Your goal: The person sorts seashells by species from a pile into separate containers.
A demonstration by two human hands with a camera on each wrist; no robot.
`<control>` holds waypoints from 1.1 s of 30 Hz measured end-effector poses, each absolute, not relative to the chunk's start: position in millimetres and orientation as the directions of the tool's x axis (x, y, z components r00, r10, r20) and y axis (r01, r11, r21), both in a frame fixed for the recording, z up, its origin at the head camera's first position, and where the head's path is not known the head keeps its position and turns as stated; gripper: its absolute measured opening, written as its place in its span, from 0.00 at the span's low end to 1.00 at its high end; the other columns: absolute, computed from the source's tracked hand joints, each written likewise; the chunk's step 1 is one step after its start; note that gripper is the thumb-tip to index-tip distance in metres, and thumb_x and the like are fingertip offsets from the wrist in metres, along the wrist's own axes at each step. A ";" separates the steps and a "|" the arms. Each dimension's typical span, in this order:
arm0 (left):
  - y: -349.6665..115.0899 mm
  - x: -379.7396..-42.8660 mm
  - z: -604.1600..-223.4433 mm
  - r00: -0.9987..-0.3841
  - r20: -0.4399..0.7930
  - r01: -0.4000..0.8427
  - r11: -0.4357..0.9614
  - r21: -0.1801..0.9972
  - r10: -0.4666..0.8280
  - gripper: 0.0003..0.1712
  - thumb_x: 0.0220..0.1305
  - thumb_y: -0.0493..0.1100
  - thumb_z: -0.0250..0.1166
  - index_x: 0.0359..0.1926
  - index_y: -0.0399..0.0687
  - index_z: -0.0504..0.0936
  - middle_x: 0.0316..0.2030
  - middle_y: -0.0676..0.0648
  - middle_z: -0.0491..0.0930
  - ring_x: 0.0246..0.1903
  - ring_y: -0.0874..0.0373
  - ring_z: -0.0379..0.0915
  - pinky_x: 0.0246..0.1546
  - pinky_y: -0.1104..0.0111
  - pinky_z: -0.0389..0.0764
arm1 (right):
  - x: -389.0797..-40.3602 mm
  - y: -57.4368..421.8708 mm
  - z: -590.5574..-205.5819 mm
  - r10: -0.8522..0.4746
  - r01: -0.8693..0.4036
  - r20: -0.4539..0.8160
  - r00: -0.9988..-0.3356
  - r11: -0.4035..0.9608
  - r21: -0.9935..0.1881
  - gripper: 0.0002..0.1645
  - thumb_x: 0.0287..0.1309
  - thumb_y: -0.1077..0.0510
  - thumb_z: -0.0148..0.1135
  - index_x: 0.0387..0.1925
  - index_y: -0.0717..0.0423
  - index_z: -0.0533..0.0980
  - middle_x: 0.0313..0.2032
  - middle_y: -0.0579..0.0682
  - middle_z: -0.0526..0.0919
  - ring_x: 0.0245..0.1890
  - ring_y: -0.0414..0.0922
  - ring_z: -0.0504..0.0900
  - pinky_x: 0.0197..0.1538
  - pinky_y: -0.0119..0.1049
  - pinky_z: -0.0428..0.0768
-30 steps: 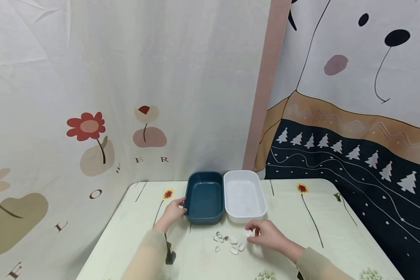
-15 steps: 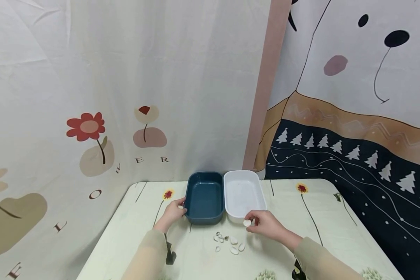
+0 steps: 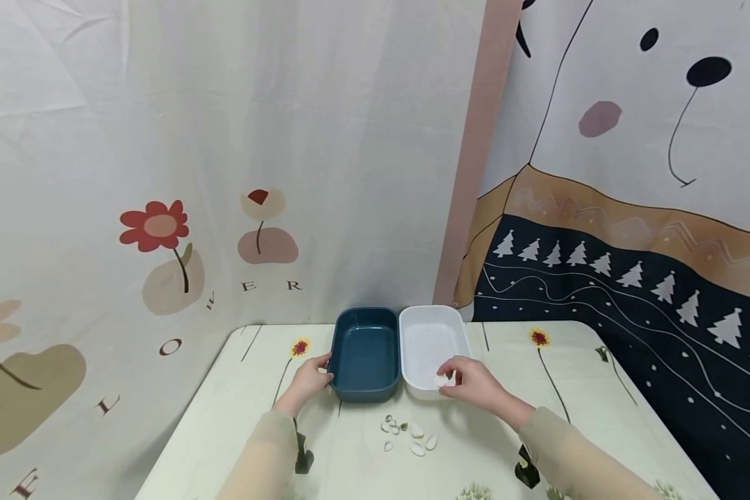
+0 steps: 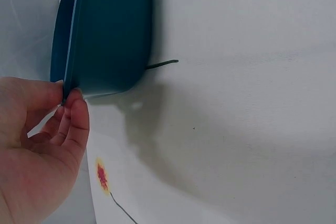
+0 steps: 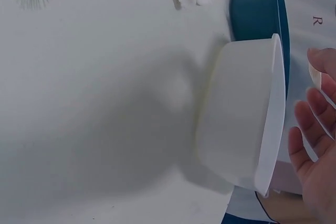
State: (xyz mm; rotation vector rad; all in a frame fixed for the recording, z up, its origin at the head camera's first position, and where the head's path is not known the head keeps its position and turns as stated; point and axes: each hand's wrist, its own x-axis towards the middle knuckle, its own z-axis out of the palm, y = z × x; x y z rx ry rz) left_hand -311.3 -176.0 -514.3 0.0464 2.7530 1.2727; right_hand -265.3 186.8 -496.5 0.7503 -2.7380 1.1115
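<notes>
My left hand (image 3: 308, 382) pinches the left rim of a dark blue rectangular dish (image 3: 365, 351); in the left wrist view, thumb and fingers (image 4: 77, 121) close on its edge. My right hand (image 3: 477, 384) holds a small white seashell (image 5: 315, 75) between thumb and fingers, above the front rim of a white rectangular dish (image 3: 434, 340). Part of the shell is hidden by the fingertips. Both dishes stand side by side, and their visible insides hold nothing. On the table in front lie several loose shells, larger white ones (image 3: 417, 430) and smaller ones (image 3: 394, 429).
The table (image 3: 350, 465) has a pale cloth printed with flowers. Behind the dishes hangs a light curtain (image 3: 362, 208) with flower prints. A dark cloth with white trees (image 3: 600, 333) borders the right side.
My right hand has moved up and away from me with the shell, from beside the loose shells to over the white dish's front rim. My left hand stays on the blue dish.
</notes>
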 end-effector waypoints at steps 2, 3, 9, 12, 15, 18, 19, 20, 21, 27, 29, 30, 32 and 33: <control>-176.1 -311.8 -514.1 -0.994 -0.084 -0.017 0.647 0.762 0.073 0.33 0.59 0.28 0.61 0.66 0.31 0.67 0.45 0.35 0.76 0.24 0.58 0.71 0.29 0.68 0.74 | -268.2 186.3 -496.6 -0.401 -0.475 0.269 -0.876 0.617 -0.627 0.13 0.47 0.61 0.74 0.37 0.55 0.81 0.30 0.44 0.77 0.26 0.36 0.71 0.29 0.31 0.73; -176.3 -312.2 -514.3 -0.994 -0.085 -0.018 0.648 0.762 0.072 0.33 0.59 0.28 0.61 0.66 0.31 0.67 0.45 0.35 0.76 0.24 0.58 0.71 0.28 0.68 0.74 | -269.3 186.1 -496.4 -0.396 -0.472 0.269 -0.878 0.620 -0.627 0.13 0.47 0.61 0.74 0.37 0.55 0.81 0.30 0.43 0.77 0.25 0.36 0.71 0.29 0.31 0.73; -177.0 -312.7 -515.1 -0.994 -0.086 -0.019 0.655 0.756 0.071 0.33 0.59 0.28 0.61 0.66 0.31 0.66 0.45 0.36 0.76 0.25 0.58 0.71 0.28 0.68 0.74 | -275.2 184.1 -495.8 -0.375 -0.454 0.265 -0.888 0.630 -0.631 0.13 0.47 0.61 0.73 0.38 0.56 0.81 0.30 0.41 0.77 0.25 0.36 0.70 0.30 0.32 0.72; -177.0 -311.5 -514.9 -0.994 -0.082 -0.013 0.651 0.759 0.075 0.32 0.59 0.28 0.61 0.66 0.30 0.66 0.45 0.36 0.76 0.25 0.58 0.72 0.29 0.67 0.74 | -278.2 183.1 -496.4 -0.353 -0.429 0.253 -0.901 0.638 -0.639 0.14 0.47 0.62 0.73 0.38 0.56 0.82 0.30 0.41 0.77 0.25 0.37 0.70 0.30 0.32 0.72; -177.0 -310.9 -514.9 -0.994 -0.078 -0.009 0.649 0.761 0.078 0.32 0.59 0.28 0.60 0.66 0.30 0.67 0.45 0.36 0.76 0.25 0.58 0.72 0.29 0.67 0.75 | -281.2 182.4 -497.2 -0.319 -0.394 0.238 -0.917 0.643 -0.657 0.14 0.46 0.62 0.73 0.38 0.56 0.82 0.30 0.43 0.77 0.25 0.39 0.70 0.30 0.32 0.72; -176.8 -311.1 -515.0 -0.994 -0.081 -0.012 0.644 0.765 0.077 0.32 0.59 0.29 0.60 0.66 0.30 0.67 0.45 0.36 0.76 0.26 0.58 0.72 0.29 0.68 0.75 | -284.7 182.2 -497.8 -0.285 -0.357 0.220 -0.933 0.647 -0.674 0.13 0.47 0.62 0.73 0.38 0.56 0.82 0.30 0.45 0.78 0.26 0.40 0.70 0.29 0.32 0.71; -176.9 -311.4 -515.1 -0.994 -0.080 -0.010 0.644 0.765 0.079 0.32 0.59 0.29 0.60 0.66 0.30 0.66 0.45 0.36 0.76 0.26 0.58 0.72 0.29 0.68 0.75 | -286.0 182.3 -497.8 -0.275 -0.346 0.215 -0.937 0.646 -0.680 0.13 0.47 0.62 0.73 0.38 0.56 0.82 0.31 0.46 0.78 0.26 0.40 0.70 0.29 0.33 0.71; -176.9 -311.9 -515.5 -0.994 -0.079 -0.011 0.643 0.766 0.078 0.32 0.59 0.29 0.60 0.66 0.30 0.67 0.45 0.36 0.76 0.26 0.58 0.72 0.29 0.68 0.74 | -287.3 182.4 -497.7 -0.267 -0.335 0.207 -0.941 0.648 -0.684 0.13 0.47 0.62 0.73 0.38 0.56 0.82 0.31 0.46 0.78 0.26 0.41 0.70 0.30 0.32 0.71; -176.8 -312.1 -515.8 -0.994 -0.077 -0.007 0.644 0.765 0.080 0.32 0.59 0.29 0.60 0.66 0.30 0.67 0.45 0.36 0.76 0.25 0.58 0.72 0.29 0.68 0.74 | -288.5 182.4 -497.8 -0.258 -0.326 0.204 -0.944 0.650 -0.687 0.13 0.47 0.62 0.73 0.38 0.56 0.82 0.31 0.46 0.78 0.26 0.41 0.71 0.30 0.33 0.71; -176.1 -313.1 -517.2 -0.993 -0.090 -0.022 0.643 0.765 0.074 0.32 0.60 0.29 0.60 0.66 0.30 0.66 0.45 0.37 0.76 0.28 0.57 0.72 0.30 0.68 0.75 | -296.1 182.5 -498.4 -0.245 -0.307 0.190 -0.951 0.649 -0.696 0.14 0.48 0.62 0.73 0.39 0.57 0.82 0.31 0.45 0.78 0.28 0.42 0.71 0.31 0.33 0.72; -175.7 -312.9 -517.3 -0.993 -0.098 -0.030 0.642 0.766 0.070 0.31 0.61 0.29 0.60 0.66 0.30 0.66 0.45 0.37 0.76 0.29 0.56 0.73 0.31 0.67 0.75 | -297.9 182.1 -499.0 -0.244 -0.304 0.189 -0.951 0.646 -0.700 0.14 0.48 0.62 0.73 0.39 0.56 0.82 0.31 0.45 0.78 0.28 0.42 0.71 0.31 0.34 0.71; -175.4 -312.8 -517.3 -0.993 -0.101 -0.035 0.640 0.767 0.066 0.31 0.61 0.29 0.60 0.66 0.30 0.66 0.45 0.37 0.76 0.29 0.56 0.73 0.31 0.67 0.75 | -299.0 181.9 -499.8 -0.242 -0.302 0.188 -0.952 0.646 -0.701 0.14 0.48 0.62 0.73 0.39 0.56 0.82 0.31 0.45 0.78 0.28 0.42 0.71 0.31 0.34 0.71; -175.1 -312.7 -517.0 -0.993 -0.102 -0.039 0.638 0.769 0.063 0.31 0.61 0.29 0.60 0.66 0.31 0.67 0.45 0.37 0.76 0.29 0.56 0.72 0.31 0.67 0.75 | -300.8 181.0 -501.2 -0.232 -0.298 0.190 -0.954 0.645 -0.704 0.13 0.48 0.62 0.73 0.39 0.56 0.82 0.30 0.45 0.78 0.28 0.42 0.71 0.32 0.34 0.72; -175.0 -312.6 -516.9 -0.993 -0.101 -0.039 0.636 0.771 0.062 0.31 0.61 0.29 0.60 0.66 0.30 0.67 0.45 0.37 0.76 0.29 0.56 0.72 0.31 0.67 0.75 | -301.8 180.6 -502.1 -0.227 -0.297 0.195 -0.954 0.643 -0.706 0.13 0.48 0.62 0.73 0.39 0.56 0.82 0.30 0.45 0.78 0.28 0.41 0.71 0.32 0.34 0.71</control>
